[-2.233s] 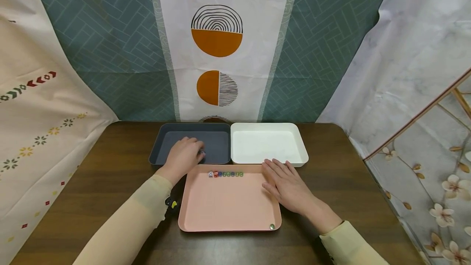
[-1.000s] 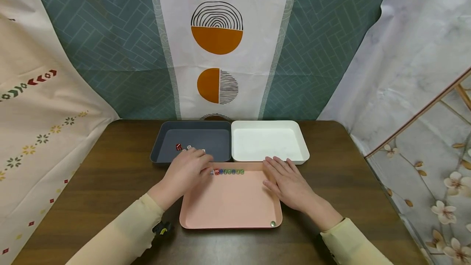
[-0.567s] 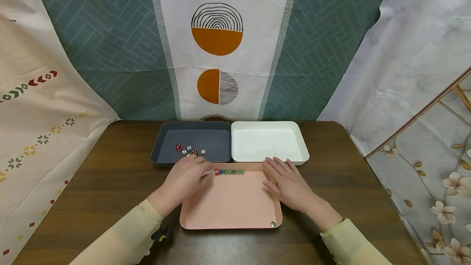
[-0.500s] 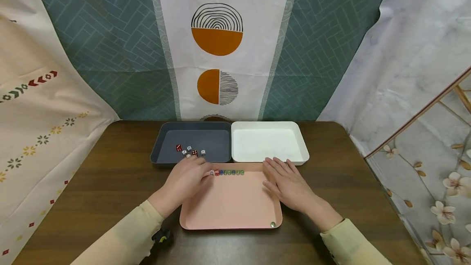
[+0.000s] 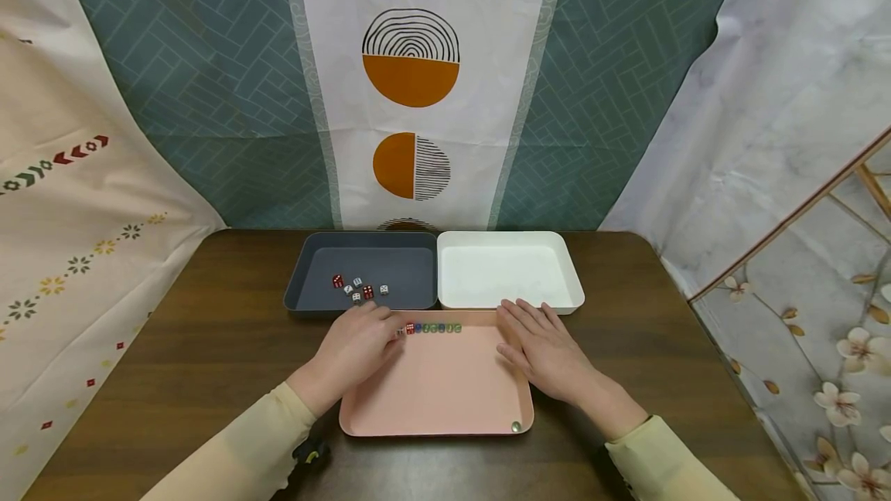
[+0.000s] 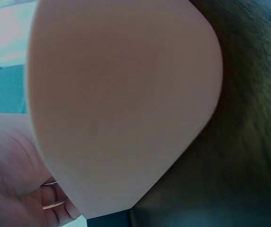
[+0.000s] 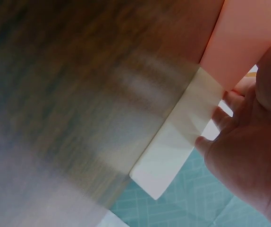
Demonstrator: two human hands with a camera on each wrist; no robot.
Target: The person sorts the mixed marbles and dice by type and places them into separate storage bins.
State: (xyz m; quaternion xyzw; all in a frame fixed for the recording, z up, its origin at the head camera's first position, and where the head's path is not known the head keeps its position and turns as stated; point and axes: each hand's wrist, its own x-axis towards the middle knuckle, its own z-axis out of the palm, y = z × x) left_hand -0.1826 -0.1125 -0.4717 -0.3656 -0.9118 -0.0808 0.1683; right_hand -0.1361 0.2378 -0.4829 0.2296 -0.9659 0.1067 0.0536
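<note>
- the left hand (image 5: 355, 342) is hanging over the pink tray (image 5: 445, 385) at its far left corner, fingers curling; from where i'm standing, i can't tell whether they're pinching anything.
- the white die (image 5: 401, 331) is sitting just right of those fingertips, partly hidden, with the red die (image 5: 410, 328) following it.
- a row of blue and green pieces (image 5: 434, 328) is carrying on from there, its long axis running left to right along the tray's far wall, so the left end is facing that hand.
- the right hand (image 5: 546, 350) is lying flat over the right rim, fingers straight, nearer the row's other end; for the white die, the left is being the closer hand.
- loose dice (image 5: 367, 292) are lying in the dark tray (image 5: 404, 256), just beyond the left knuckles.
- to my eye, everything is hinging on that left end: a sideways nudge could be pushing white against red.
</note>
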